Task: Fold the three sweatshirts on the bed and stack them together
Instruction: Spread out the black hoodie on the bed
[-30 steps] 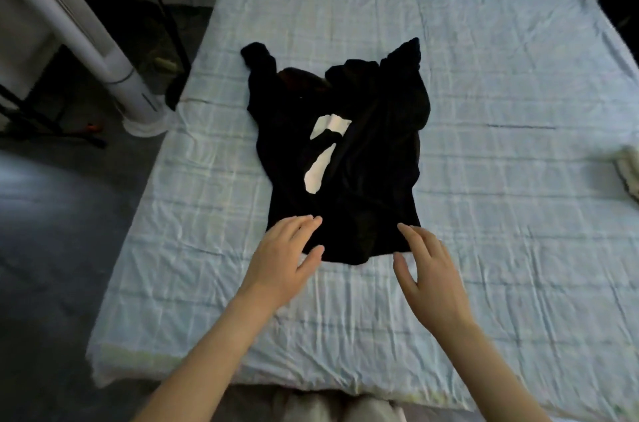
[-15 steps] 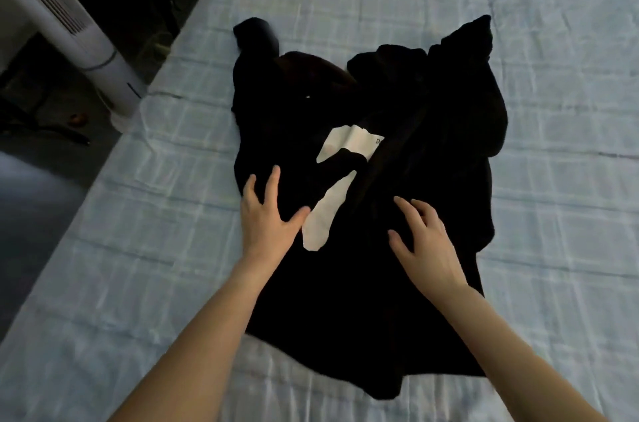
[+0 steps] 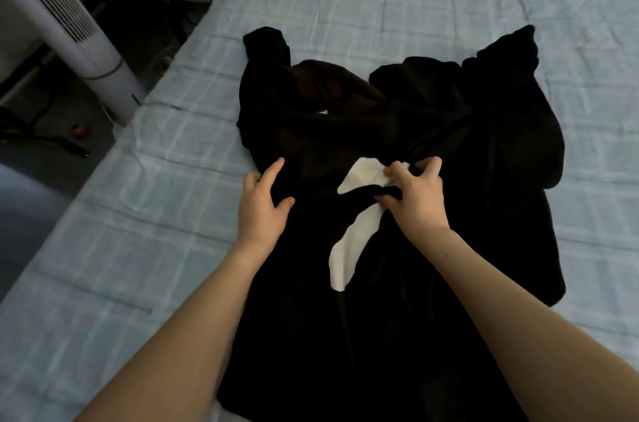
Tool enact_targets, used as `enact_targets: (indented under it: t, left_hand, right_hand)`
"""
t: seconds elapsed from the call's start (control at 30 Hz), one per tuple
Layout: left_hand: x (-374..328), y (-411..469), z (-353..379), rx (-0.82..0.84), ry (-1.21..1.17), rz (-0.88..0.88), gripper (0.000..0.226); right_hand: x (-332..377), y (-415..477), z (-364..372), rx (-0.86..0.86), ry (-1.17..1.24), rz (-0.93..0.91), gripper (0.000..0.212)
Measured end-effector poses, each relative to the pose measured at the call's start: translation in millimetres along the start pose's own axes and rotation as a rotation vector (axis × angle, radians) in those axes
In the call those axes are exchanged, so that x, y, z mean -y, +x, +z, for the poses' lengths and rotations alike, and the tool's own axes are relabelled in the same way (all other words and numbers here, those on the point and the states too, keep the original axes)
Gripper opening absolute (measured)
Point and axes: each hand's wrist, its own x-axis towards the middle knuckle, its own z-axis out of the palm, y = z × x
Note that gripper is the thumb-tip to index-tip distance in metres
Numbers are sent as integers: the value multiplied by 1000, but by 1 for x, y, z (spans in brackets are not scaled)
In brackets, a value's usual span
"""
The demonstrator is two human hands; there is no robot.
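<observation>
A white tower fan [image 3: 69, 30] stands on the dark floor [image 3: 27, 200] beside the bed [image 3: 155, 248].

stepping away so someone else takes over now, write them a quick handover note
Left hand: grips the black sweatshirt at its left edge.
Right hand: pinches a fold beside the white patch.
The sweatshirt lies rumpled and unfolded on the bed.
Done: nothing folded yet.
Left: fold this one, then the other two, which are out of view, and stack all three.
</observation>
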Motion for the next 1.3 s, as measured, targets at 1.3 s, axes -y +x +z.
enact_targets:
  t: [1.3]
  left_hand:
    - [-115,-108,-27,443,-142,55,62]
  right_hand:
    - [-65,-183,-141,-25,664,242,72]
